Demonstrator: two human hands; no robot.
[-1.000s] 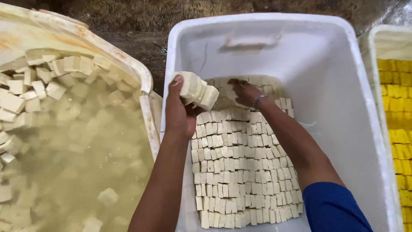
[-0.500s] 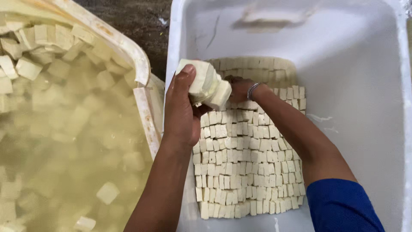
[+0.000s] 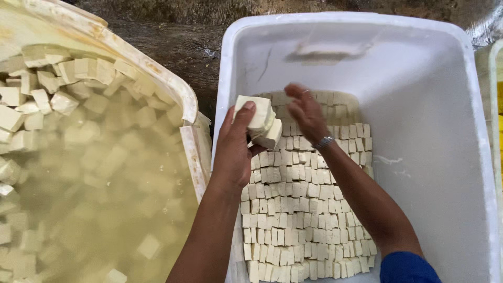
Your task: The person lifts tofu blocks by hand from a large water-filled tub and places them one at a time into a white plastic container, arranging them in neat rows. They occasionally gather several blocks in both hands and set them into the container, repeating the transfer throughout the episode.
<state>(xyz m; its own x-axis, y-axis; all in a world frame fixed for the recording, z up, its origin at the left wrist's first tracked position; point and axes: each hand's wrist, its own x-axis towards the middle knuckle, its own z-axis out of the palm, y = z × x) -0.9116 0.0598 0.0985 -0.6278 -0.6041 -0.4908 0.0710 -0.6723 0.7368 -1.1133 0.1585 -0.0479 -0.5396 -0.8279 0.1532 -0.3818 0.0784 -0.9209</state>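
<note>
The left hand (image 3: 233,152) is squeezing a small stack of pale tofu blocks (image 3: 260,120), with the thumb pressing on top and the fingers curling under. It is holding the stack up in the air, just over the left edge of the big white tub (image 3: 435,105).

The right hand (image 3: 306,112) is lifting up now. Half a second ago it was lying low, down on the rows. Its fingers are spreading loose and holding nothing, and it is hanging right next to the stack. That looks like one block has been set down and the hand is coming back for another.

Inside the white tub, neat rows of tofu blocks (image 3: 304,215) are covering the bottom, running from the near end up to under the hands. The far end is still showing bare white.

To the left of the white tub, a cream tub (image 3: 157,78) is holding cloudy water with loose tofu cubes (image 3: 57,84) floating in it.
</note>
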